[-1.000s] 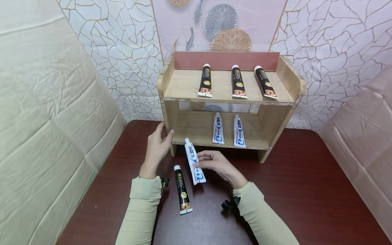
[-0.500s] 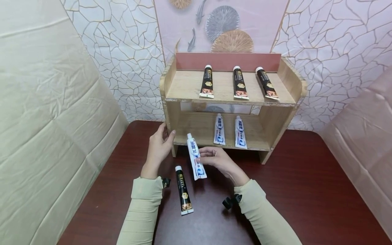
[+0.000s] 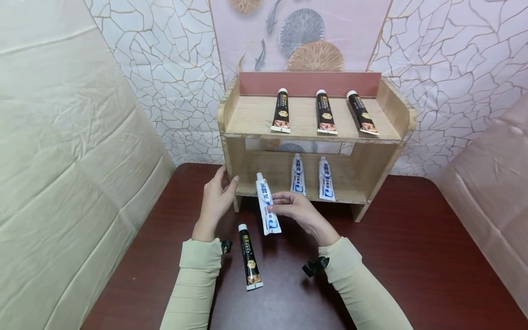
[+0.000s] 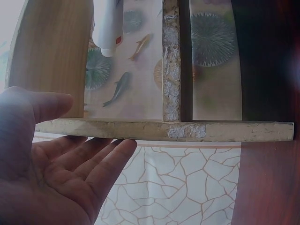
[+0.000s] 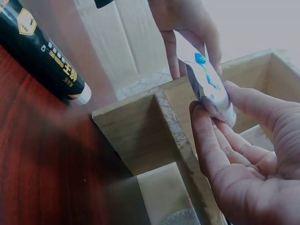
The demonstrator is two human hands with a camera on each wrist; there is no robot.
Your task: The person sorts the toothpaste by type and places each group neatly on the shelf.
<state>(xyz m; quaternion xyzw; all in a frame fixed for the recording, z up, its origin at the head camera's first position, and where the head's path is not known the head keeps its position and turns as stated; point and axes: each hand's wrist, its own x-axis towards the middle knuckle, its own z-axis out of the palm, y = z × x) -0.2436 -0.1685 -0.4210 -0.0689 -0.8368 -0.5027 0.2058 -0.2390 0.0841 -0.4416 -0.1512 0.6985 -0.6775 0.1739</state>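
Note:
My right hand (image 3: 303,213) pinches a white and blue toothpaste tube (image 3: 264,190) between thumb and fingers, cap end pointing at the shelf. The tube is in the air before the left part of the lower shelf. At the left side panel of the wooden shelf (image 3: 232,158), my left hand (image 3: 215,197) grips the edge. In the left wrist view its thumb is on the inner side and its fingers lie along the outside. A black toothpaste tube (image 3: 249,259) lies on the table between my forearms. The right wrist view shows the held tube (image 5: 211,89) edge-on.
Two white toothpaste tubes (image 3: 326,181) lie on the lower shelf, middle and right. Three black toothpaste tubes (image 3: 324,112) are on the upper shelf. The shelf stands on a dark red table (image 3: 433,256), with a patterned backdrop (image 3: 177,68) behind and fabric sides.
My right hand has carried the white toothpaste tube forward and up toward the lower shelf. The left hand stays at the side panel. The whole head view has shifted slightly.

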